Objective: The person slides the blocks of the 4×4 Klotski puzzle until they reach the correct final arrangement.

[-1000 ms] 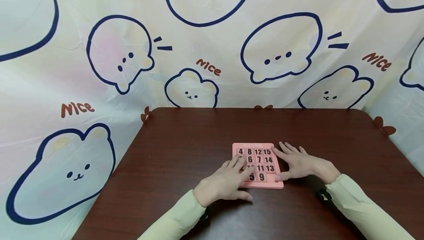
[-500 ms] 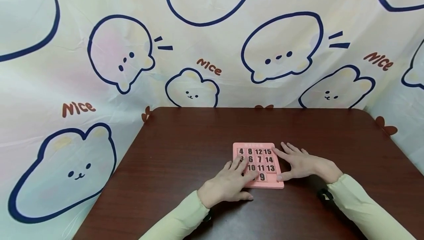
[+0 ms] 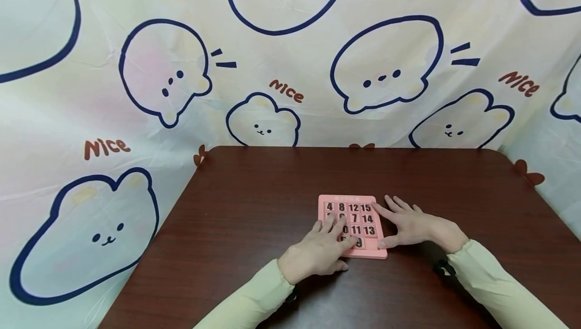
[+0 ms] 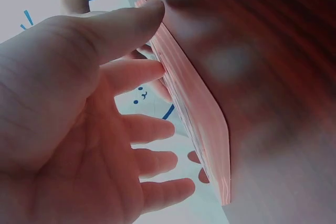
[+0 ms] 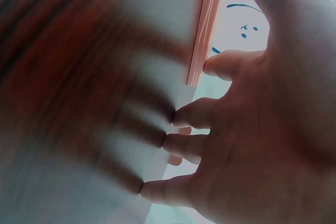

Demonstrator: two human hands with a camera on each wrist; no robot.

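Note:
A pink sliding number puzzle lies flat on the table, with rows of black-numbered tiles and a tile-free gap at its lower right corner. My left hand reaches over its left side, fingers spread. The index fingertip is at the 9 tile in the bottom row, and the hand hides several tiles on the left. In the left wrist view the index finger meets the top face of the puzzle. At the right edge, my right hand rests its thumb and index finger on the frame; its other fingertips touch the table.
The dark brown wooden table extends around the puzzle on all sides. Behind it hangs a pale cloth printed with cartoon animals.
My left hand has shifted to the right, its index fingertip going from the 10 tile down to the 9 tile. The right hand stays at the puzzle's right edge.

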